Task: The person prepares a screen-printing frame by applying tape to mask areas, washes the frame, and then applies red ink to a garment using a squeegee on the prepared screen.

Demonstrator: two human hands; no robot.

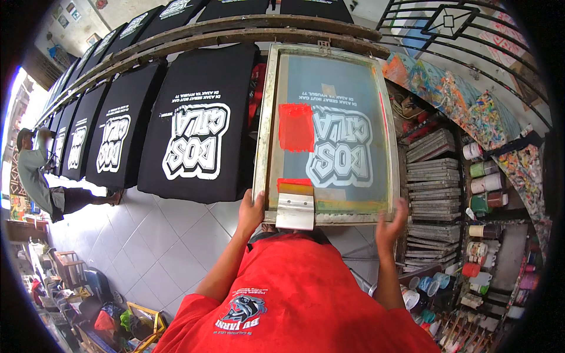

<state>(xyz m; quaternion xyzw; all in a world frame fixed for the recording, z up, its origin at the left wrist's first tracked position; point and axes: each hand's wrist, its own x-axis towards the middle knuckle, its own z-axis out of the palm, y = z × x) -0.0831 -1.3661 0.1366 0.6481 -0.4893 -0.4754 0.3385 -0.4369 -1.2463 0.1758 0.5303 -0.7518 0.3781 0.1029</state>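
A silkscreen frame [263,147] lies before me over a black shirt, whose white lettered print shows through the pale mesh [353,194]. My left hand [251,210] grips the frame's near left corner, thumb along its side. At the near right corner my right hand [392,226] holds the frame's edge between thumb and fingers. A metal squeegee [295,213] rests tilted on the near rim, its blade in the screen. Ahead of the blade is a block of red ink [296,128], with a thinner red strip beside the blade.
Black shirts [197,82] with white prints lie on boards in a row to my left, more beyond a wooden rail [235,23]. Stacked frames [434,182] and ink tubs [485,182] stand at right. Another person [38,167] stands far left. Clutter [109,317] fills the lower left.
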